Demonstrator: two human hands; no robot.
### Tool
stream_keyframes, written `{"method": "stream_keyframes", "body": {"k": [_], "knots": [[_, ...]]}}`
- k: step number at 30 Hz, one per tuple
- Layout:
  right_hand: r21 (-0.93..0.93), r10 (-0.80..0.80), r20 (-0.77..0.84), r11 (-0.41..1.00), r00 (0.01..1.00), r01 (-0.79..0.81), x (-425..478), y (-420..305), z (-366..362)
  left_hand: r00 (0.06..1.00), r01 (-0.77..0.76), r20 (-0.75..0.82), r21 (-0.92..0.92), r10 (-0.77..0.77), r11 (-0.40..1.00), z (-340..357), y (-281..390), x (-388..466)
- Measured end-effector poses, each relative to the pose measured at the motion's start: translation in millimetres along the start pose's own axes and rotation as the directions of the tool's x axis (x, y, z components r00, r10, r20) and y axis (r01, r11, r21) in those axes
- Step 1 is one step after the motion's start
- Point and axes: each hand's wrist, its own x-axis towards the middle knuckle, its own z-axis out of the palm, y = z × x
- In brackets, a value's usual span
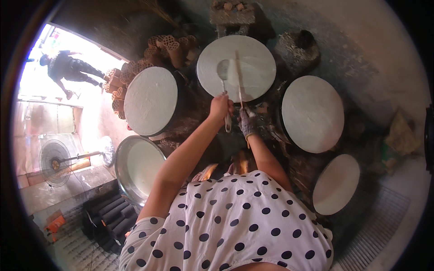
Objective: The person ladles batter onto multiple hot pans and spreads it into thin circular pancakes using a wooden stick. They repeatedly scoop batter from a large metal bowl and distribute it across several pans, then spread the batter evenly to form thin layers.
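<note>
My left hand (221,107) grips the handle of a ladle (223,70), whose round bowl rests on or just over a white-topped round pan (210,61). In my right hand (247,122), which wears a grey knit glove, is a long thin stick (238,73) lying across the same white surface, to the right of the ladle. The two hands are side by side at the pan's near edge. A smoother, paler patch shows around the stick. Whether the white top is batter or a cover, I cannot tell.
White-topped round pans stand left (151,101) and right (312,113), another (335,184) lower right. A metal basin (137,169) of pale liquid is lower left. Perforated clay-coloured briquettes (174,50) are piled behind; black ones (115,213) lie lower left. A fan (55,164) and a person (73,69) are farther left.
</note>
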Motion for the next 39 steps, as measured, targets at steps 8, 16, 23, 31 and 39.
{"method": "stream_keyframes", "body": {"k": [8, 16, 23, 31, 39], "knots": [[-0.324, -0.266, -0.046, 0.916, 0.963, 0.237, 66.7, 8.0, -68.2, 0.944, 0.083, 0.322, -0.455, 0.076, 0.887, -43.8, 47.0, -108.9], [-0.573, -0.178, 0.110, 0.792, 0.978, 0.209, 63.0, -74.1, -68.0, 0.973, 0.177, 0.205, -0.366, -0.107, 0.914, -76.1, 33.3, -159.1], [-0.569, -0.484, -0.054, 0.734, 0.873, 0.371, -46.5, -24.5, -69.0, 0.932, 0.011, 0.360, 0.106, -0.048, 0.994, -80.2, -1.3, -222.3], [-0.051, 0.015, -0.146, 0.998, 0.989, -0.023, -309.2, 178.4, -135.2, 0.523, 0.504, 0.757, 0.097, -0.392, 0.858, -56.4, -71.9, -266.0], [-0.209, 0.528, -0.702, 0.488, 0.478, -0.847, -521.5, 257.4, -249.8, 0.428, -0.097, 0.746, 0.599, -0.510, 0.795, 15.4, -100.9, -317.2]]}}
